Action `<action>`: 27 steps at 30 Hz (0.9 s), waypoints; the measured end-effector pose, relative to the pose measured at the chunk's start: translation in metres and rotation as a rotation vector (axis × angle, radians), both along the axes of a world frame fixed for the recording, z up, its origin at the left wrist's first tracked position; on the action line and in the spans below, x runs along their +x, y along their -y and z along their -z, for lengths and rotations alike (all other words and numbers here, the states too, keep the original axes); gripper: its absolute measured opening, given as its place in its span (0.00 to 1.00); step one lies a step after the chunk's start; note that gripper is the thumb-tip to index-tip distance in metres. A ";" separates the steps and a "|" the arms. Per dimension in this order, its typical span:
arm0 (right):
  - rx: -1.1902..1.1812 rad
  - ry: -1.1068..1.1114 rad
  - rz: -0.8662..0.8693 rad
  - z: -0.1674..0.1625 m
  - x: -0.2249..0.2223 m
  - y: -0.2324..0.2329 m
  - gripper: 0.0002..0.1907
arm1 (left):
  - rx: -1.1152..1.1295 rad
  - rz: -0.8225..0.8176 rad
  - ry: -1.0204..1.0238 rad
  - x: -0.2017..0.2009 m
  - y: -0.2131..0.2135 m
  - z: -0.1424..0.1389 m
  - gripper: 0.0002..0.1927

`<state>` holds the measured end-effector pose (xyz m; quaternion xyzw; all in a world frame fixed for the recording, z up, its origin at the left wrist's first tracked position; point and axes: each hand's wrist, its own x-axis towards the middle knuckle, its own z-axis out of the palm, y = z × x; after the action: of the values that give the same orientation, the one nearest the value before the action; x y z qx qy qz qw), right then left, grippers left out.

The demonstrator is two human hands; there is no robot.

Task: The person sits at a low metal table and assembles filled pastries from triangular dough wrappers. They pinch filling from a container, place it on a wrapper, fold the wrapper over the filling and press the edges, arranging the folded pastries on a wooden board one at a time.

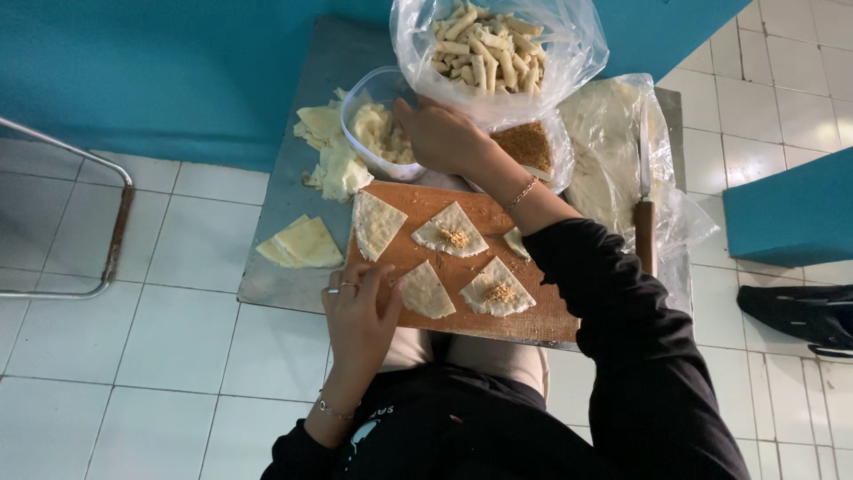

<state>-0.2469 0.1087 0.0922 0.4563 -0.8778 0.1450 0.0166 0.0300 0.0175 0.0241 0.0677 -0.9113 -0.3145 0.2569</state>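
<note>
A wooden cutting board [462,267] lies at the near edge of a small metal counter [275,267], over the person's lap. The left hand [357,311] rests at the board's near left corner, fingers loosely curled and half open, its fingertips touching the edge of a plain dough triangle [425,292]; it grips nothing. The right hand [440,135] reaches across the board to the far side and dips its fingers into a clear plastic tub [369,98] of pale dough pieces; the fingertips are hidden inside the tub, so I cannot tell whether they have pinched anything.

On the board lie more dough triangles: a plain one [375,222] at the far left corner, one with a small heap of crumbly filling [451,233] in the middle, and another filled one [498,289] near the front edge. A small dough piece [515,242] shows just beside the right forearm.

Left of the board, a folded stack of dough sheets [302,242] sits on the counter's left edge, with more scraps [333,160] beside the tub. At the far edge a clear bag [577,53] holds pale rolled sticks [484,49]. Just under it sits a container of brown crumbs [524,144]. On the right side a knife [645,209] with a wooden handle lies on a plastic-wrapped stack of round flat sheets [604,151].
</note>
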 end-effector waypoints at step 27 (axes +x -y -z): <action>-0.328 0.354 -0.146 0.007 0.079 -0.125 0.25 | -0.108 0.257 -0.006 -0.023 -0.003 -0.003 0.17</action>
<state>-0.1679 0.2336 0.0851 0.4771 -0.7964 0.3641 -0.0740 0.0070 0.0205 0.0266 -0.0646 -0.9274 -0.2953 0.2203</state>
